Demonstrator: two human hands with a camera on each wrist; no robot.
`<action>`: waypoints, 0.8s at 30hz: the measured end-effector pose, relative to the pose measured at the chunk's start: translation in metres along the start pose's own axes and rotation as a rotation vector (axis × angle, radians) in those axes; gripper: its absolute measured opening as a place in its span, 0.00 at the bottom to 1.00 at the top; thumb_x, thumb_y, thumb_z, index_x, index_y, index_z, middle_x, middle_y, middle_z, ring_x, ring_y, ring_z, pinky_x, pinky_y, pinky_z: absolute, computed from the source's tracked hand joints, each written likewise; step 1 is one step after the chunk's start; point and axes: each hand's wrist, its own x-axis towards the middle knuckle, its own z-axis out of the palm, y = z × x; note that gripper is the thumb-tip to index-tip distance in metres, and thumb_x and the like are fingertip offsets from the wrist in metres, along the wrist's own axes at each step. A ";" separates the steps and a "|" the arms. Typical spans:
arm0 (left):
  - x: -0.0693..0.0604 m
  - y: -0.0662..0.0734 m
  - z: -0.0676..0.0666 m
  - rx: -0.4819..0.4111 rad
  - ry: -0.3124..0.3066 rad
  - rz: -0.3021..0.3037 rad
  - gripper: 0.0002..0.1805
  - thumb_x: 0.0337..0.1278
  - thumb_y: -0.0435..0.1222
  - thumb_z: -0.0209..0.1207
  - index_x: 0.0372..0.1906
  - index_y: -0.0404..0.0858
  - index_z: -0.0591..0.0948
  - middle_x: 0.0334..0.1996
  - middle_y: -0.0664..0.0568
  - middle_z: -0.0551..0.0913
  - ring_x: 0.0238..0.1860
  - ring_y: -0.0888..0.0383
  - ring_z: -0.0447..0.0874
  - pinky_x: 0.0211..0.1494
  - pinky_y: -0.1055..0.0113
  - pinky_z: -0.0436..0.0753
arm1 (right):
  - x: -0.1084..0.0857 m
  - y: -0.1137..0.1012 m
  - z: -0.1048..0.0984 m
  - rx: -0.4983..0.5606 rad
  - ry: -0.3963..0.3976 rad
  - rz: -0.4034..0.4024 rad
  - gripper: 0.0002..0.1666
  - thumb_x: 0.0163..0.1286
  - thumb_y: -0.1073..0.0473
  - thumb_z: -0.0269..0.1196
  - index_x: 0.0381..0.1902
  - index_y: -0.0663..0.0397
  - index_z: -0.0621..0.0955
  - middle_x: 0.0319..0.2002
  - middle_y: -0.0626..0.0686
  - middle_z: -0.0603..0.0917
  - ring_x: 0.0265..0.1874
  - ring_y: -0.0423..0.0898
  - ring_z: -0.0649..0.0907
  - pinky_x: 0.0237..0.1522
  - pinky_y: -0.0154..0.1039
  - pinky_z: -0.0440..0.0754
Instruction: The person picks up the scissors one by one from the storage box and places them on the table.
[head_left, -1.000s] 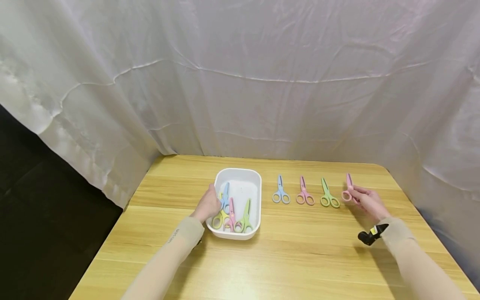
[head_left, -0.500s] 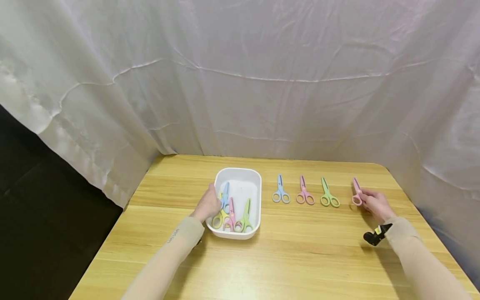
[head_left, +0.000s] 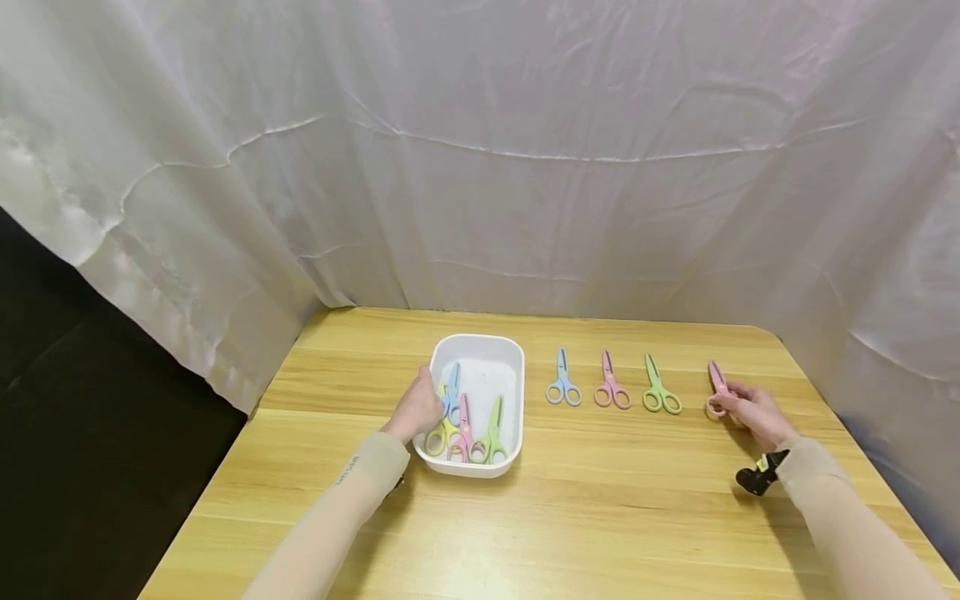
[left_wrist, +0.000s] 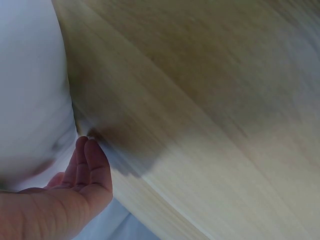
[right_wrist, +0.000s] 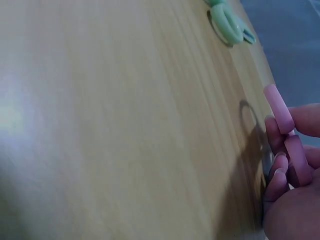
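My right hand (head_left: 756, 417) pinches pink scissors (head_left: 717, 385) by the handle area, blades pointing away, at the right end of a row. In the right wrist view, the scissors' pink loops (right_wrist: 280, 110) sit between thumb and fingers, with a shadow on the table beside them. To their left lie green scissors (head_left: 655, 385), darker pink scissors (head_left: 609, 383) and blue scissors (head_left: 562, 379). My left hand (head_left: 415, 408) grips the left rim of a white tray (head_left: 517, 367). Its fingers (left_wrist: 95, 160) lie against the outer wall in the left wrist view.
Inside the tray lie blue scissors (head_left: 452, 392), pink scissors (head_left: 464, 425), green scissors (head_left: 492, 429) and yellow scissors (head_left: 437, 440), partly overlapping. A wooden table (head_left: 600, 517) carries everything. Pale curtains (head_left: 525, 208) hang behind it and along the sides.
The right hand has moved right and slightly toward the near side with the pink scissors, away from the green pair. The left hand and tray have stayed in place.
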 end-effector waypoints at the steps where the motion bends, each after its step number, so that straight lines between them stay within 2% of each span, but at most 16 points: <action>1: 0.000 0.000 0.000 -0.003 -0.001 -0.001 0.41 0.63 0.24 0.47 0.79 0.30 0.46 0.59 0.35 0.75 0.49 0.48 0.80 0.62 0.53 0.83 | 0.001 0.001 -0.001 -0.019 0.000 0.002 0.42 0.79 0.52 0.53 0.74 0.81 0.54 0.63 0.72 0.73 0.40 0.19 0.69 0.42 0.18 0.69; 3: 0.000 0.000 0.000 -0.008 -0.002 -0.002 0.40 0.63 0.25 0.47 0.79 0.30 0.46 0.58 0.35 0.75 0.47 0.48 0.80 0.60 0.53 0.84 | 0.002 0.003 -0.003 -0.060 -0.017 0.003 0.43 0.79 0.50 0.52 0.74 0.80 0.53 0.72 0.78 0.59 0.43 0.17 0.65 0.43 0.16 0.65; 6: -0.001 0.001 0.000 -0.015 -0.007 -0.009 0.41 0.64 0.25 0.47 0.79 0.31 0.46 0.57 0.36 0.75 0.47 0.49 0.80 0.59 0.54 0.85 | 0.005 0.005 -0.006 -0.075 -0.033 0.014 0.45 0.80 0.48 0.51 0.75 0.80 0.51 0.73 0.79 0.56 0.43 0.17 0.64 0.43 0.16 0.65; 14: -0.001 0.000 0.000 -0.013 -0.002 -0.002 0.40 0.63 0.25 0.47 0.79 0.30 0.46 0.58 0.35 0.75 0.47 0.48 0.80 0.62 0.52 0.83 | 0.015 0.005 -0.003 -0.112 -0.034 -0.007 0.46 0.79 0.47 0.53 0.76 0.76 0.51 0.72 0.79 0.60 0.42 0.19 0.66 0.42 0.17 0.67; 19: -0.001 0.001 -0.001 -0.012 -0.004 -0.008 0.40 0.63 0.25 0.46 0.79 0.30 0.47 0.58 0.35 0.75 0.47 0.48 0.80 0.61 0.53 0.84 | 0.016 0.001 0.002 -0.212 0.004 -0.049 0.43 0.78 0.49 0.54 0.74 0.77 0.55 0.68 0.80 0.66 0.41 0.20 0.68 0.41 0.18 0.67; 21: -0.001 0.002 -0.001 -0.009 -0.007 -0.011 0.39 0.63 0.25 0.47 0.78 0.30 0.47 0.56 0.35 0.76 0.46 0.49 0.80 0.59 0.53 0.85 | 0.016 -0.001 0.003 -0.258 0.014 -0.063 0.42 0.78 0.50 0.53 0.74 0.79 0.56 0.66 0.80 0.67 0.45 0.28 0.72 0.42 0.19 0.67; 24: -0.001 0.002 -0.001 -0.004 -0.007 -0.016 0.39 0.64 0.25 0.47 0.78 0.30 0.48 0.54 0.37 0.77 0.44 0.50 0.80 0.56 0.54 0.86 | 0.017 -0.001 0.005 -0.279 0.014 -0.070 0.42 0.79 0.50 0.52 0.73 0.80 0.55 0.67 0.82 0.66 0.54 0.50 0.77 0.44 0.22 0.67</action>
